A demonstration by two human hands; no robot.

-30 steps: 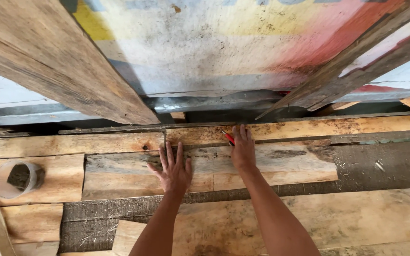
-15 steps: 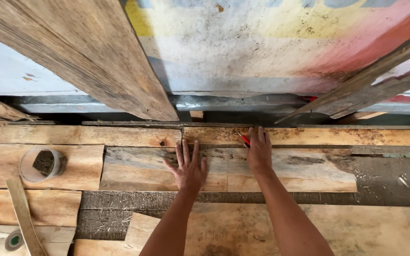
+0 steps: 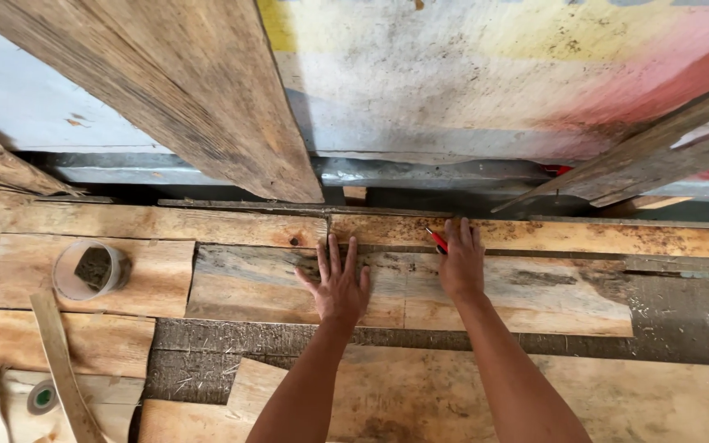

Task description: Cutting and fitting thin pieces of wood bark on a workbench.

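Weathered plank (image 3: pixel 408 291) lay flat among floorboards, pinned under left hand (image 3: pixel 338 283) with fingers splayed, empty. Right hand (image 3: pixel 461 262) pressed alongside, fingers curled round red pencil (image 3: pixel 436 240) (only partly visible). Looked stiff, rough, light; best gripped by long edges.

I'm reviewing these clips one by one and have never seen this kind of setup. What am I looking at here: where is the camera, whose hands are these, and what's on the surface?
There is no machine: a person works with bare hands, and the single camera sits on their head, looking down. The left hand lies flat, fingers spread, on a weathered wooden plank. The right hand rests on the same plank and holds a small red tool at its far edge; what kind of tool is too hidden to tell. Around them lie more rough boards. At the left are a clear plastic cup on its side, a thin wooden strip and a roll of tape. Behind stands a faded painted panel with planks leaning on it.
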